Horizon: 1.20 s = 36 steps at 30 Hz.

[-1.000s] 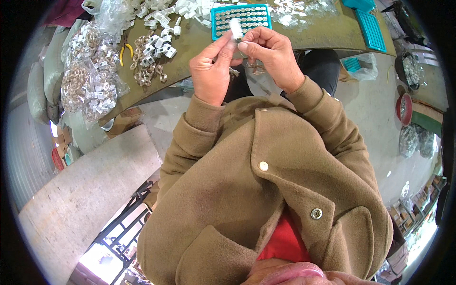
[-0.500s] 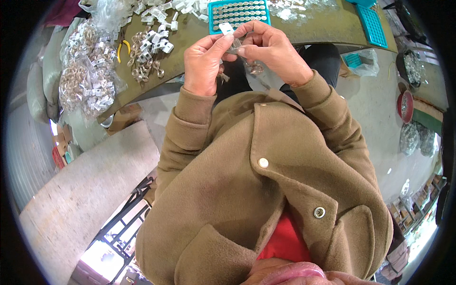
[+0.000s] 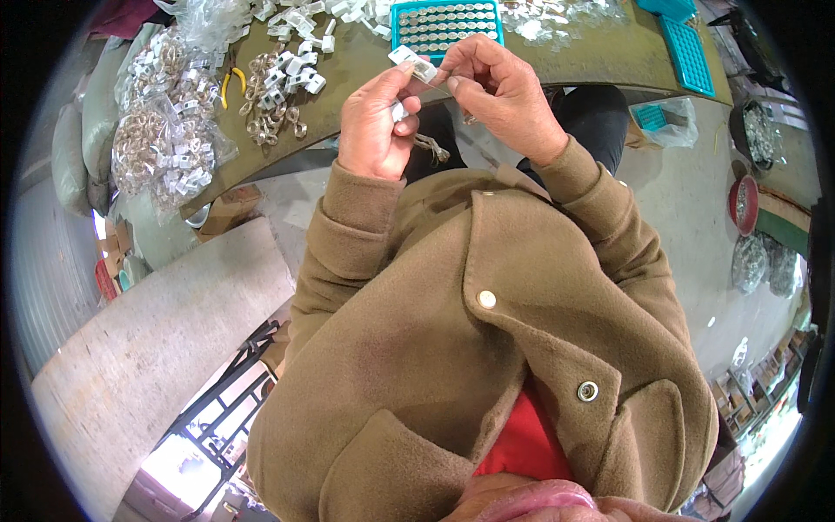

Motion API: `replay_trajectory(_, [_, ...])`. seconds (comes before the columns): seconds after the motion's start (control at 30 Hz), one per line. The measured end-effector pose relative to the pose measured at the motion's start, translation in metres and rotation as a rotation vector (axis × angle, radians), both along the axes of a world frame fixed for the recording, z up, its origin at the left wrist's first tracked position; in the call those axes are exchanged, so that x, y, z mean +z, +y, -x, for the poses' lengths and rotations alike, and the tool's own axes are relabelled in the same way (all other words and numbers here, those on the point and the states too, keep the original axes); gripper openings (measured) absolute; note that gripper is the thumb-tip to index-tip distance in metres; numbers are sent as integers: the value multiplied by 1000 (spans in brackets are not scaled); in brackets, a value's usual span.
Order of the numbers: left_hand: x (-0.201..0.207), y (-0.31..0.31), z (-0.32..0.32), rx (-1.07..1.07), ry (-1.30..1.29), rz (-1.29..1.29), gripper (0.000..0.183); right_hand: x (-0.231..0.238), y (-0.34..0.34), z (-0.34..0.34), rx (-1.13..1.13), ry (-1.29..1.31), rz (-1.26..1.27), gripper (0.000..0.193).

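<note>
A small white plastic casing [image 3: 413, 63] sits in the closed thumb and fingers of my left hand [image 3: 374, 126], in front of the teal tray. A second small white piece [image 3: 399, 111] shows between the curled fingers of that hand. Close by on the right, my right hand [image 3: 515, 103] is pinched at the end of a thin wire-like strand [image 3: 437, 87] that runs toward the casing. What exactly lies between those fingertips is too small to make out. Below my left hand hangs a looped pale cord [image 3: 432, 150].
A teal tray [image 3: 396, 33] with rows of round silvery cells stands on the olive table [image 3: 574, 63]. White casings with coiled cords [image 3: 291, 76] lie at the left, near yellow-handled pliers [image 3: 228, 85] and bagged units [image 3: 165, 130]. Another teal tray [image 3: 687, 56] rests far right.
The casing has turned from upright to slanting down to the right. My hands have drawn slightly apart, and the thin strand and second white piece now show.
</note>
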<state>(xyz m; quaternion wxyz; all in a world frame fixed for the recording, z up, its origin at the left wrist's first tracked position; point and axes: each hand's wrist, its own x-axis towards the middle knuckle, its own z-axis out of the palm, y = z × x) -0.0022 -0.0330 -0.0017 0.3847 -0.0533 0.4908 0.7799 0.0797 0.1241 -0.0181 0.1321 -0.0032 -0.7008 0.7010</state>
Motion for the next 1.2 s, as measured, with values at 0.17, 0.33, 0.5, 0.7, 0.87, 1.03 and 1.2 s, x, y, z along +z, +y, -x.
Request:
replay_trajectory(0.17, [-4,-3,7,16,-268,-165,14,-2,-4,2,-98,50,-71,18])
replay_trajectory(0.33, [-6,-3,9,83,-526,-287,21,-4,-6,4,-152,114,-237,19])
replay_trajectory(0.5, [-12,-9,12,66,-569,-256,26,-5,-6,2,-194,124,-391,17])
replay_trajectory(0.7, [-15,-18,7,-61,-9,108,29,-8,31,4,-337,-2,-374,10])
replay_trajectory(0.87, [-21,-8,-1,-205,139,202,24,-18,55,18,-490,-12,-663,13])
replay_trajectory(1.03, [-34,9,-14,-224,114,178,16,-21,54,20,-451,34,-792,12])
replay_trajectory(1.2, [-39,14,-19,-269,66,161,16,-27,43,23,-454,26,-936,9])
